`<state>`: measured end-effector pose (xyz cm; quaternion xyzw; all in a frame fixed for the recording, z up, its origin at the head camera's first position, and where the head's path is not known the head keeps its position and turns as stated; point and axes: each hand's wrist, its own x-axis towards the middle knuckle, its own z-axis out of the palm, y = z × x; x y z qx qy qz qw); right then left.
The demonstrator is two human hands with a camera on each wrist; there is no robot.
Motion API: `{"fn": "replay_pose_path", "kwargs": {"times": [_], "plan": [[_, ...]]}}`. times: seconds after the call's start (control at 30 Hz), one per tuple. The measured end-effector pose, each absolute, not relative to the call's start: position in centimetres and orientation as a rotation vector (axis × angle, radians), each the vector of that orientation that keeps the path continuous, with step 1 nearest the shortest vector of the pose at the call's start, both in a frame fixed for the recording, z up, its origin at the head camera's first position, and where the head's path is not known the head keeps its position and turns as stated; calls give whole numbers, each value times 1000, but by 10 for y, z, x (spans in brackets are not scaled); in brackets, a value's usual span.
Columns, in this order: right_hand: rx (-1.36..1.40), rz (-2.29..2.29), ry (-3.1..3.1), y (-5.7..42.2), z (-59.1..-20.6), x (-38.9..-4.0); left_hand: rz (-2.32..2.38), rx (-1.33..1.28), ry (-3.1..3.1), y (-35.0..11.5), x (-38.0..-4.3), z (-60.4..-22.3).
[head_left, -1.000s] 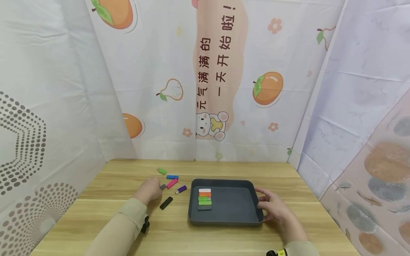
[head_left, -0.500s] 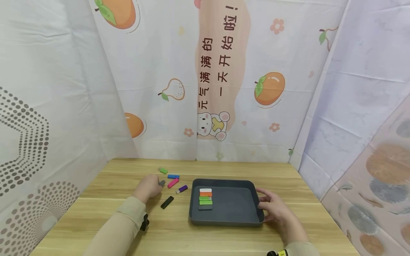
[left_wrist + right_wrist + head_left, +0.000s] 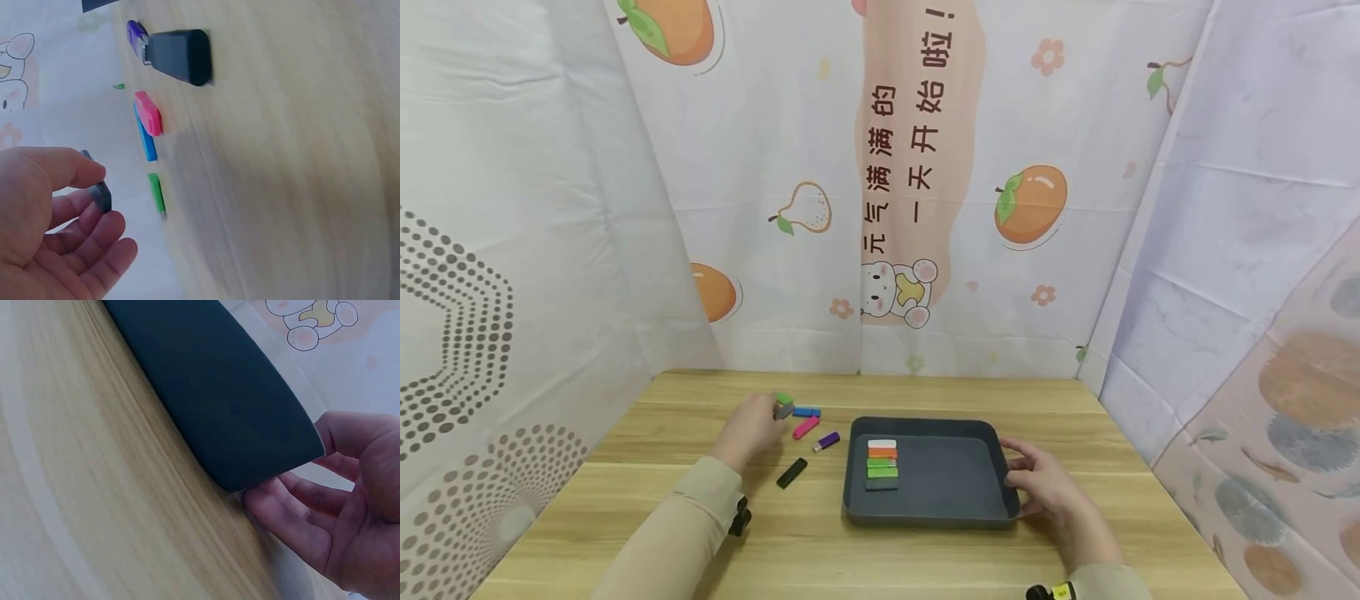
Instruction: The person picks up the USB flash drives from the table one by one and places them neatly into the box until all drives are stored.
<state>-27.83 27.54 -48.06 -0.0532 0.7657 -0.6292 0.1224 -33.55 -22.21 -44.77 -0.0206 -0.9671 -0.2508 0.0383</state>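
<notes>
My left hand pinches a grey USB flash drive between thumb and fingertips. In the left wrist view that flash drive is raised off the wooden table. Close by in the head view lie a green flash drive, a blue one and a pink one. A purple flash drive and a black one lie nearer me. My right hand holds the right end of a dark grey tray, its fingers against the end wall.
Along the tray's left side, several flash drives form a column: a white one at the back, then orange, two green and a dark grey one in front. Printed curtains stand behind the table and on both sides.
My left hand has lifted the grey flash drive and carried it slightly away from me, towards the green one. My right hand stays at the tray.
</notes>
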Motion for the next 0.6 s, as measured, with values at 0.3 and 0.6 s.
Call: {"fn": "replay_pose_path", "kwargs": {"times": [0.3,0.6], "plan": [[-140,-1828,2244,275,-480,-278,-726,-159,-2896,-208,-334,-434],[-142,-1839,2232,276,-481,-278,-692,-269,-2870,-188,-334,-427]]}}
